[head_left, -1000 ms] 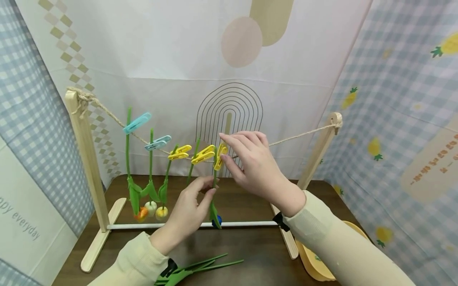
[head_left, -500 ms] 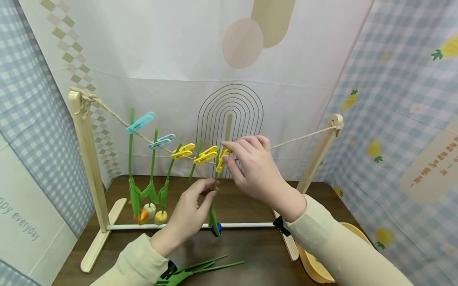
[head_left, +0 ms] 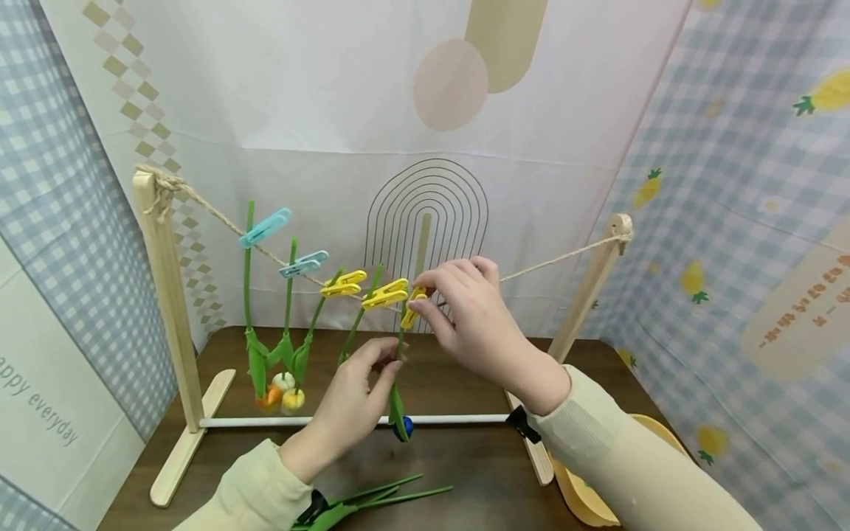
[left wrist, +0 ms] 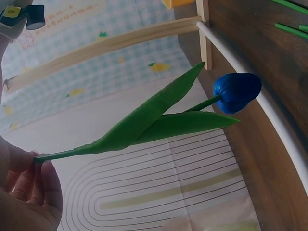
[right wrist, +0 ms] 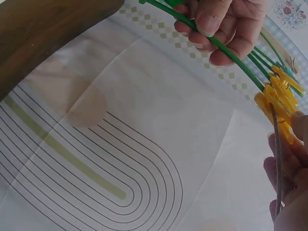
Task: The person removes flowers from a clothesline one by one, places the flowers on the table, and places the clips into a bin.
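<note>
Under my arms spreads the dark wooden table (head_left: 478, 457). On it the pale wooden stand (head_left: 169, 295) has posts at nine and three o'clock in my head view, joined low by a white rod (head_left: 458, 419) and higher by a sagging rope (head_left: 558, 258). At half past four a yellow container (head_left: 572, 490) shows partly behind my sleeve. My right hand (head_left: 474, 313) is at four and my left hand (head_left: 355, 391) at seven, both narrowed to a pinch. The blue tulip (left wrist: 149, 118) hangs bloom-down at six, its stem between my left thumb and fingers. Four more flowers hang toward eight; my left hand hides one bloom. Green stems (head_left: 339, 512) lie between six and seven. Smallest is the yellow clothespin (head_left: 409, 317) my right thumb and fingers pinch at the tulip's stem top; whether it bites the rope, I cannot tell.
</note>
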Action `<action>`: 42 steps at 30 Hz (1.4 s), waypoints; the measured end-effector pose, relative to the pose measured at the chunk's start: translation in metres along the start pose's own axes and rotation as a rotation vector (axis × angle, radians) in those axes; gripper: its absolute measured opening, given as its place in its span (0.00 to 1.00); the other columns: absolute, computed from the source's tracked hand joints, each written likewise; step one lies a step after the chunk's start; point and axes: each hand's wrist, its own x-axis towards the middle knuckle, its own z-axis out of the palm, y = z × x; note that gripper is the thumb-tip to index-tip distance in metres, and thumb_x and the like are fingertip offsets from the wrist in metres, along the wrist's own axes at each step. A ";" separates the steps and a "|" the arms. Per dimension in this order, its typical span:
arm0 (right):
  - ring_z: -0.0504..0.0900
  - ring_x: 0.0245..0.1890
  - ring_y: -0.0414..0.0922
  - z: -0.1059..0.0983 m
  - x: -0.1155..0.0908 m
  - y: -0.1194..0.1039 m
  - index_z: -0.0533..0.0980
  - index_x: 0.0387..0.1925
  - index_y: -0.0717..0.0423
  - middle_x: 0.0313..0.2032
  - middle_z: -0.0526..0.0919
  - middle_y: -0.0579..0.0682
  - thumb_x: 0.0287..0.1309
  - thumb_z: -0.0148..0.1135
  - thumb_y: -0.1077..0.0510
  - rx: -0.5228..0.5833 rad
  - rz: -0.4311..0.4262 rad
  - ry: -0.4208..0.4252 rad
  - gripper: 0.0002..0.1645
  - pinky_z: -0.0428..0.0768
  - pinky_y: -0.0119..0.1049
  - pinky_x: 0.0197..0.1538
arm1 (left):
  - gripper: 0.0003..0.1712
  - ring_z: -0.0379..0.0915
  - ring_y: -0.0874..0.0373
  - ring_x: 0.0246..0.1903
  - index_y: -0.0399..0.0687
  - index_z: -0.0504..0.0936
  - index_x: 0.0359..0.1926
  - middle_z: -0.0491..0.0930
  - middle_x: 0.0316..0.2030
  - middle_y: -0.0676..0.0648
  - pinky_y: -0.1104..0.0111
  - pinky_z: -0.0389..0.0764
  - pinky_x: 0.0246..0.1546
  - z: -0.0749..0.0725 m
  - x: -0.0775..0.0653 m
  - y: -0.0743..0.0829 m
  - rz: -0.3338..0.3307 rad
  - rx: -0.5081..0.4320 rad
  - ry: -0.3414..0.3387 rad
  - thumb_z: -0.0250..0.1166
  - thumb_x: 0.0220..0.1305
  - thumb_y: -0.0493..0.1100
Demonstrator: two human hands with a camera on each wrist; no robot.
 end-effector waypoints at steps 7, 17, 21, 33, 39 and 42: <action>0.74 0.43 0.44 0.001 -0.004 -0.002 0.75 0.35 0.52 0.35 0.78 0.43 0.61 0.65 0.59 0.046 -0.029 0.022 0.06 0.57 0.52 0.59 | 0.11 0.74 0.65 0.40 0.50 0.77 0.51 0.78 0.44 0.54 0.68 0.79 0.36 0.001 -0.003 0.002 -0.021 -0.013 0.001 0.58 0.70 0.36; 0.74 0.41 0.44 -0.002 -0.007 -0.005 0.74 0.33 0.52 0.33 0.78 0.43 0.60 0.65 0.61 0.076 -0.074 0.079 0.07 0.57 0.53 0.57 | 0.12 0.76 0.62 0.39 0.49 0.78 0.49 0.78 0.42 0.55 0.68 0.79 0.38 0.006 -0.008 -0.003 -0.007 -0.044 0.007 0.60 0.68 0.33; 0.75 0.41 0.44 -0.006 -0.008 -0.003 0.73 0.35 0.54 0.35 0.79 0.45 0.58 0.66 0.65 0.124 -0.050 0.142 0.08 0.57 0.53 0.54 | 0.11 0.77 0.61 0.39 0.50 0.78 0.48 0.79 0.41 0.56 0.68 0.80 0.35 0.010 -0.014 -0.004 -0.080 -0.072 -0.061 0.60 0.68 0.33; 0.76 0.43 0.53 -0.023 -0.018 -0.004 0.74 0.35 0.63 0.37 0.79 0.55 0.68 0.57 0.56 0.292 -0.070 0.320 0.12 0.64 0.48 0.53 | 0.12 0.75 0.66 0.37 0.54 0.79 0.48 0.78 0.40 0.59 0.69 0.79 0.34 0.014 -0.026 -0.006 -0.102 -0.042 -0.123 0.60 0.67 0.33; 0.76 0.42 0.51 -0.025 -0.031 0.000 0.73 0.35 0.64 0.37 0.77 0.55 0.69 0.55 0.57 0.325 -0.089 0.263 0.12 0.73 0.38 0.51 | 0.11 0.75 0.66 0.37 0.55 0.79 0.48 0.77 0.40 0.62 0.69 0.80 0.35 0.011 -0.028 -0.003 -0.155 -0.046 -0.158 0.60 0.68 0.35; 0.77 0.41 0.49 -0.024 -0.041 0.003 0.73 0.36 0.64 0.37 0.77 0.54 0.69 0.55 0.56 0.308 -0.108 0.236 0.13 0.75 0.34 0.49 | 0.11 0.75 0.66 0.37 0.54 0.79 0.48 0.77 0.40 0.62 0.70 0.80 0.34 0.010 -0.030 -0.003 -0.138 -0.028 -0.168 0.60 0.68 0.36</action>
